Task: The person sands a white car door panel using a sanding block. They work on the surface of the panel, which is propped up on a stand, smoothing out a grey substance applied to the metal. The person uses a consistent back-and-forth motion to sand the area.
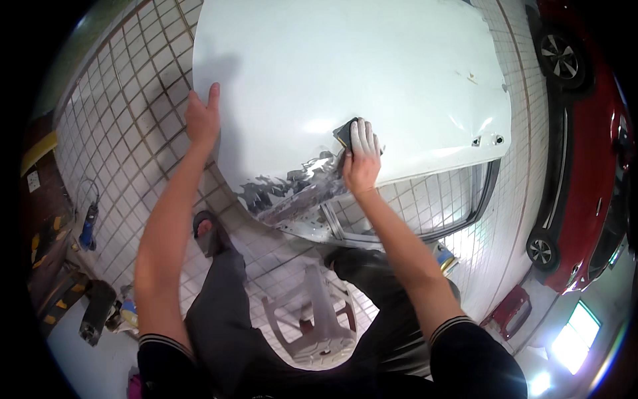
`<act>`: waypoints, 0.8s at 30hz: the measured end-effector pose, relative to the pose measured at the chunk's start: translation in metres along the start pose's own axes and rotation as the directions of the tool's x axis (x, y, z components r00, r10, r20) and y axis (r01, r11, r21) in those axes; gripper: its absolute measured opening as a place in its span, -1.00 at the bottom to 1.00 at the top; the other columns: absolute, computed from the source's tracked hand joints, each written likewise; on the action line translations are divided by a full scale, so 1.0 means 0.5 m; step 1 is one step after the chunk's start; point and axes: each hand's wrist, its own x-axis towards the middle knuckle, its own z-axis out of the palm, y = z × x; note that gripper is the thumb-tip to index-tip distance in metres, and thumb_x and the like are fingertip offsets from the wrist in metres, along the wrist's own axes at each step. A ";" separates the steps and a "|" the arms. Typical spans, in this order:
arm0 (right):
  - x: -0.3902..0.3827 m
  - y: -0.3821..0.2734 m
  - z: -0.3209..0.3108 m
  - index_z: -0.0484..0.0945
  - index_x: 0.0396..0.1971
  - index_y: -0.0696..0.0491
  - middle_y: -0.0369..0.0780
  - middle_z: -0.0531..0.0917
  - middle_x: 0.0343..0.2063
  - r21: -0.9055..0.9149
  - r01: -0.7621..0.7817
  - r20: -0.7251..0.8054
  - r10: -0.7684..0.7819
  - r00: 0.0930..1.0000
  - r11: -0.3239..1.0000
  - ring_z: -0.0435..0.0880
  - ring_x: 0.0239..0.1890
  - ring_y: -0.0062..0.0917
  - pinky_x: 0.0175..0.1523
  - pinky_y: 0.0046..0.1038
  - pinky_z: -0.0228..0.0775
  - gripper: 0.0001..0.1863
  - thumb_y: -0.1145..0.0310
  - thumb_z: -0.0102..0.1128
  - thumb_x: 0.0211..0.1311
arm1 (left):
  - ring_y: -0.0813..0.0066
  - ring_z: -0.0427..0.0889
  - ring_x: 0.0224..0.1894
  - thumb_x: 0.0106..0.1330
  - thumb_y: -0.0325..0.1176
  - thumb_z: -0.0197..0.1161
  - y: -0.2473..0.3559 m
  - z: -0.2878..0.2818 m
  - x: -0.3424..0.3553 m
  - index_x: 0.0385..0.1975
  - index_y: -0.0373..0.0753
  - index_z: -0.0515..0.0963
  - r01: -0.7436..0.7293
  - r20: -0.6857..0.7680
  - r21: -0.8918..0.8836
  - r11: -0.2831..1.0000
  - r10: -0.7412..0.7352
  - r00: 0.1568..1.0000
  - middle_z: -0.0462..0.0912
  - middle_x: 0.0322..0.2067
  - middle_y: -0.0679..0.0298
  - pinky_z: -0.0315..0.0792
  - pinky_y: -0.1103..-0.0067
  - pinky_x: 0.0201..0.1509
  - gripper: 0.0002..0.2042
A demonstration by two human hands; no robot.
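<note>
Holding block (343,132) on wht door (299,73), R hand (362,156); L hand (203,122) @ edge (196,63), grip unclear (tin label (445,257) blurred)

Workshop interior: we record a tiled floor (119,93) and bright lighting.
We observe pale tiles with dark joints, a red car (591,179) along the right side, a glaring window (577,336) at lower right, a bright light (539,384) beside it, and a pale plastic stool (323,316).

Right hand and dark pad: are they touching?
Touching. The head view shows the right hand laid over the pad, fingers covering its right part with no gap between them.
</note>
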 end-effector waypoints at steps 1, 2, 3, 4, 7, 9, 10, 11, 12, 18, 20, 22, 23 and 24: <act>-0.006 -0.024 0.032 0.29 0.46 0.23 0.08 0.33 0.47 -0.040 -0.104 -0.044 0.102 0.994 0.994 0.24 0.53 0.08 0.57 0.06 0.02 -0.30 0.45 0.01 0.28 | 0.03 0.66 0.15 0.47 0.19 0.17 -0.012 0.013 -0.007 0.14 -0.46 0.49 -0.014 0.016 -0.084 0.996 0.016 1.000 0.70 0.03 -0.09 0.48 0.24 0.20 -0.32; 0.000 -0.054 0.056 0.25 0.47 0.26 0.08 0.28 0.49 -0.078 -0.131 -0.092 0.124 0.988 0.988 0.19 0.55 0.04 0.59 0.03 -0.01 -0.25 0.50 0.08 0.21 | 0.05 0.66 0.12 0.49 0.17 0.15 -0.014 0.015 -0.003 0.12 -0.45 0.51 -0.036 0.025 -0.169 0.985 0.041 0.999 0.71 0.01 -0.07 0.48 0.25 0.19 -0.34; 0.010 -0.078 0.073 0.25 0.47 0.27 0.08 0.27 0.50 -0.076 -0.106 -0.061 0.102 0.993 0.991 0.18 0.56 0.03 0.60 0.03 -0.02 -0.24 0.51 0.09 0.20 | 0.08 0.67 0.09 0.51 0.15 0.13 -0.020 0.013 0.004 0.10 -0.45 0.53 -0.059 0.023 -0.249 0.967 0.067 0.997 0.72 -0.02 -0.06 0.48 0.27 0.17 -0.37; 0.015 -0.107 0.085 0.24 0.47 0.27 0.08 0.26 0.50 -0.067 -0.078 -0.025 0.076 0.997 0.995 0.17 0.56 0.02 0.61 0.02 -0.03 -0.23 0.52 0.09 0.18 | 0.09 0.67 0.07 0.52 0.14 0.11 -0.025 0.015 0.003 0.09 -0.44 0.54 -0.089 -0.001 -0.354 0.931 0.095 0.995 0.72 -0.03 -0.05 0.48 0.27 0.16 -0.39; 0.021 -0.222 0.128 0.21 0.49 0.24 0.07 0.22 0.52 0.037 0.164 0.105 -0.167 0.980 0.986 0.14 0.58 -0.04 0.63 -0.03 -0.06 -0.22 0.51 0.11 0.21 | 0.13 0.67 0.00 0.55 0.10 0.07 -0.030 0.029 0.006 0.06 -0.42 0.56 -0.166 -0.023 -0.539 0.826 0.182 0.983 0.72 -0.05 -0.02 0.47 0.30 0.14 -0.43; 0.017 -0.226 0.125 0.19 0.49 0.24 0.03 0.23 0.52 0.086 0.358 0.202 -0.368 0.908 0.930 0.15 0.58 -0.11 0.62 -0.08 -0.01 -0.26 0.47 0.10 0.28 | 0.15 0.66 -0.02 0.55 0.10 0.06 -0.030 0.034 0.018 0.06 -0.41 0.56 -0.186 0.044 -0.506 0.842 0.240 0.970 0.72 -0.07 0.01 0.47 0.33 0.15 -0.43; 0.013 -0.217 0.119 0.18 0.48 0.25 0.02 0.22 0.53 0.143 0.445 0.241 -0.467 0.851 0.884 0.15 0.58 -0.12 0.60 -0.08 0.04 -0.27 0.47 0.08 0.29 | 0.11 0.66 -0.02 0.55 0.10 0.05 -0.058 0.039 0.011 0.06 -0.41 0.56 -0.148 0.039 -0.484 0.862 0.191 0.981 0.72 -0.08 -0.01 0.47 0.31 0.14 -0.43; 0.010 -0.212 0.096 0.21 0.46 0.25 0.02 0.25 0.51 0.187 0.466 0.323 -0.502 0.802 0.865 0.17 0.57 -0.11 0.59 -0.10 0.06 -0.31 0.42 0.08 0.34 | 0.07 0.67 -0.03 0.56 0.10 0.05 -0.097 0.027 0.027 0.05 -0.41 0.56 -0.128 -0.003 -0.456 0.881 0.142 0.990 0.72 -0.09 -0.03 0.47 0.29 0.13 -0.43; 0.033 -0.181 0.054 0.24 0.45 0.24 0.02 0.27 0.50 0.213 0.506 0.390 -0.547 0.740 0.836 0.18 0.57 -0.11 0.59 -0.12 0.08 -0.34 0.38 0.08 0.39 | 0.02 0.67 -0.03 0.56 0.10 0.04 -0.111 0.014 0.048 0.05 -0.41 0.56 -0.125 -0.068 -0.447 0.886 0.105 0.992 0.72 -0.10 -0.05 0.48 0.26 0.12 -0.43; 0.004 0.069 0.016 0.26 0.47 0.23 0.03 0.25 0.52 -0.187 -0.225 -0.203 0.187 0.961 0.956 0.18 0.56 -0.03 0.61 -0.06 0.00 -0.41 0.28 -0.08 0.56 | -0.32 0.60 0.01 0.61 0.03 -0.06 -0.044 0.050 0.034 -0.07 -0.41 0.53 -0.213 -0.125 -0.217 0.953 0.189 0.974 0.67 -0.12 -0.27 0.47 0.05 0.08 -0.49; 0.006 -0.020 0.075 0.23 0.50 0.22 0.00 0.22 0.54 -0.234 -0.314 -0.246 0.256 0.935 0.920 0.14 0.58 -0.03 0.63 -0.08 -0.01 -0.38 0.21 -0.15 0.58 | -0.35 0.58 0.04 0.63 0.01 -0.07 -0.045 0.046 0.027 -0.12 -0.42 0.50 -0.207 -0.115 -0.210 0.956 0.186 0.976 0.66 -0.08 -0.27 0.45 0.03 0.10 -0.50; 0.007 -0.140 0.124 0.22 0.49 0.24 0.04 0.17 0.55 -0.206 -0.253 -0.194 0.214 0.957 0.945 0.11 0.60 -0.02 0.63 -0.04 -0.07 -0.38 0.24 -0.14 0.55 | -0.36 0.57 0.06 0.62 0.01 -0.07 -0.068 0.039 0.038 -0.11 -0.44 0.50 -0.249 -0.163 -0.221 0.943 0.216 0.963 0.65 -0.06 -0.28 0.45 0.04 0.11 -0.50; 0.001 -0.179 0.141 0.21 0.50 0.24 0.06 0.16 0.55 -0.199 -0.212 -0.186 0.175 0.967 0.957 0.09 0.60 -0.01 0.63 -0.02 -0.09 -0.37 0.24 -0.13 0.55 | -0.36 0.57 0.06 0.62 0.02 -0.06 -0.075 0.034 0.037 -0.11 -0.44 0.50 -0.252 -0.141 -0.279 0.927 0.220 0.965 0.65 -0.06 -0.28 0.45 0.06 0.13 -0.49; -0.015 -0.209 0.156 0.19 0.50 0.25 0.07 0.15 0.55 -0.199 -0.178 -0.178 0.143 0.974 0.964 0.08 0.60 0.00 0.63 0.00 -0.10 -0.36 0.25 -0.12 0.54 | -0.35 0.57 0.07 0.62 0.02 -0.06 -0.073 0.031 0.029 -0.10 -0.44 0.50 -0.250 -0.109 -0.342 0.906 0.226 0.968 0.65 -0.05 -0.28 0.45 0.08 0.14 -0.49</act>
